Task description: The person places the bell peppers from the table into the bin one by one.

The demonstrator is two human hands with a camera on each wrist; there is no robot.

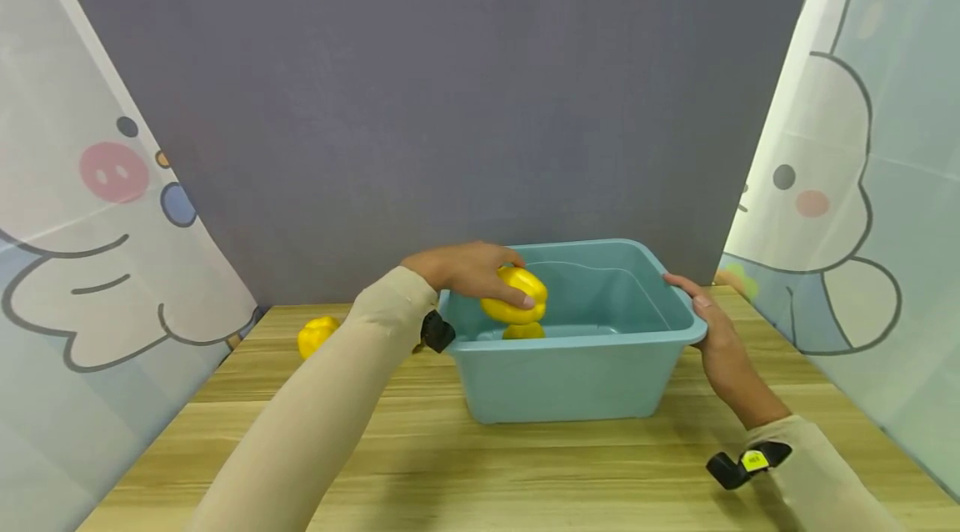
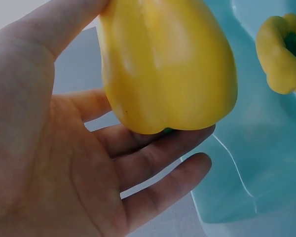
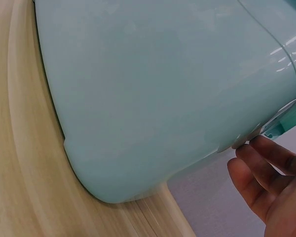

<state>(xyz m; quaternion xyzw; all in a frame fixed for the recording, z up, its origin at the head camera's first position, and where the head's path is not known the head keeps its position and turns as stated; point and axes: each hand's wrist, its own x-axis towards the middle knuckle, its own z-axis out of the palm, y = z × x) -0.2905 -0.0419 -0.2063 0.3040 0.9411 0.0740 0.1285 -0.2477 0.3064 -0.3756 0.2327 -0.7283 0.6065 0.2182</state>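
My left hand [image 1: 474,269] grips a yellow bell pepper [image 1: 516,298] over the left part of a light blue plastic bin [image 1: 570,382]. In the left wrist view the thumb and fingers of the left hand [image 2: 84,153] lie around the held pepper [image 2: 167,64]. A second yellow pepper [image 1: 523,331] lies inside the bin, partly hidden by its front wall; its green stem end shows in the left wrist view. My right hand [image 1: 722,348] holds the bin's right rim, and the right wrist view shows its fingertips against the bin's outer wall [image 3: 153,89].
Another yellow pepper [image 1: 317,337] sits on the wooden table [image 1: 480,474] left of the bin, partly behind my left forearm. A dark grey cloth [image 1: 465,98] hangs behind the table, with cartoon-printed curtains [image 1: 60,307] at both sides.
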